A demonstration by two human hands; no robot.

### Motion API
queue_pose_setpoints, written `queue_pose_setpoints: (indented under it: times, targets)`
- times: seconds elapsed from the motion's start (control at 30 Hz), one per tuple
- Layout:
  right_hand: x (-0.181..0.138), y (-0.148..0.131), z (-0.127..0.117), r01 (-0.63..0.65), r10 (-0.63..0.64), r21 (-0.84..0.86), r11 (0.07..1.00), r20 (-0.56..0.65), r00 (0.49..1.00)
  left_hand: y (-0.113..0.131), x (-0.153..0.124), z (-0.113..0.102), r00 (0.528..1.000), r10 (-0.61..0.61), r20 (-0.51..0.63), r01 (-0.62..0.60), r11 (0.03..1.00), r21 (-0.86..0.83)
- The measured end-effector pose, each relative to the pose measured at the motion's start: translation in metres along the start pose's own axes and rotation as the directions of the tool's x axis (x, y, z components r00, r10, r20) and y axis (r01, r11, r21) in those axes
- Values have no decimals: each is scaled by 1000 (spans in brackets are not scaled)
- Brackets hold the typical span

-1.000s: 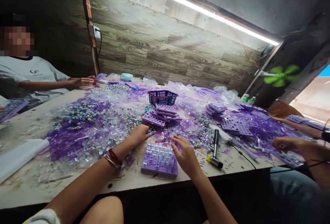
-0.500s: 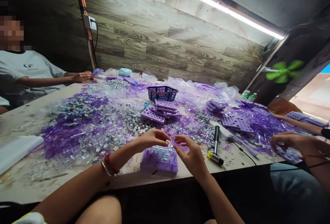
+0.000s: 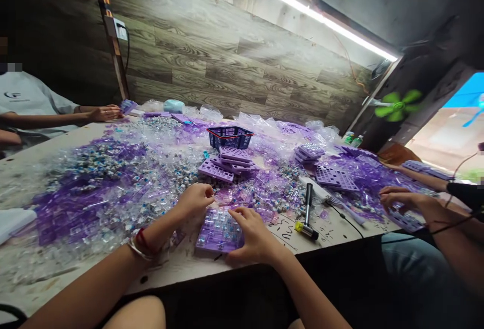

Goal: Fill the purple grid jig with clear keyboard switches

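Observation:
A purple tray [image 3: 215, 235] partly filled with small clear and blue parts lies on the table near its front edge. My right hand [image 3: 254, 238] rests on the tray's right side, fingers curled down onto the parts. My left hand [image 3: 194, 200] is curled at the tray's far left corner, at the edge of the heap of loose clear and purple parts [image 3: 113, 182]; what its fingers hold is hidden. A red and silver bracelet sits on that wrist.
A stack of purple trays [image 3: 229, 165] and a dark blue basket [image 3: 229, 137] stand mid-table. A small hammer [image 3: 307, 213] lies right of my tray. Another person's hands [image 3: 401, 199] work at the right, and a third person's hand [image 3: 103, 113] rests at the far left.
Both hands came down from a raised pinch above the tray: the right one settled onto the tray, the left one went to the heap's edge. The view swung to the right.

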State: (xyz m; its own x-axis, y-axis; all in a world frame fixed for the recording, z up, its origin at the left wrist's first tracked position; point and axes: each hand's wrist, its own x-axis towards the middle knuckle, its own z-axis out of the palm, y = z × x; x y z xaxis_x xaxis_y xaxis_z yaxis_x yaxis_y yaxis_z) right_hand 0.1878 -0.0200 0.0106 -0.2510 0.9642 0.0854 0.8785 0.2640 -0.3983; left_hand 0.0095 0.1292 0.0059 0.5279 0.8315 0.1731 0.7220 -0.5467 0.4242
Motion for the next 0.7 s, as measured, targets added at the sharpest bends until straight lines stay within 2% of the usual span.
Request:
queue_pose_setpoints:
  times: [0.1, 0.17, 0.23, 0.27, 0.33, 0.37, 0.47, 0.53, 0.57, 0.63, 0.7]
  targets:
    - [-4, 3, -6, -8, 8, -6, 1000, 4, 1000, -1, -1, 0, 1000, -3, -11, 3, 998, 66]
    - [-13, 14, -16, 1, -1, 50, 999, -16, 1000, 1, -1, 1, 1000, -8, -19, 9, 996, 93]
    - [-27, 32, -28, -19, 33, 206, 978, -66, 997, 2, 0, 2, 1000, -8, -17, 9, 994, 110]
    - [-37, 41, -34, -65, 92, 307, 949, -76, 993, 2, 1, 3, 1000, -8, -16, 10, 993, 114]
    - [-61, 57, -44, -143, 216, 520, 842, -83, 973, 2, 2, 4, 1000, -9, -17, 11, 993, 117]
    - [-75, 62, -47, -137, 250, 617, 775, -100, 963, 2, 3, 5, 1000, -9, -19, 11, 993, 117]
    - [-119, 63, -54, -61, 376, 834, 549, -180, 909, 2, 3, 5, 1000, -3, -29, 6, 993, 116]
    - [-148, 54, -51, -19, 427, 935, 355, -144, 893, 3, 2, 4, 999, 1, -36, 3, 993, 115]
    - [-161, 47, -46, -10, 428, 960, 279, -115, 896, 3, 2, 4, 999, 3, -40, 2, 993, 115]
    - [-185, 29, -26, -6, 405, 981, 194, -75, 911, 3, 2, 3, 999, 4, -46, 1, 993, 114]
    - [-204, 7, 6, -36, 388, 978, 206, -48, 920, 4, 2, 3, 999, 2, -46, 3, 994, 112]
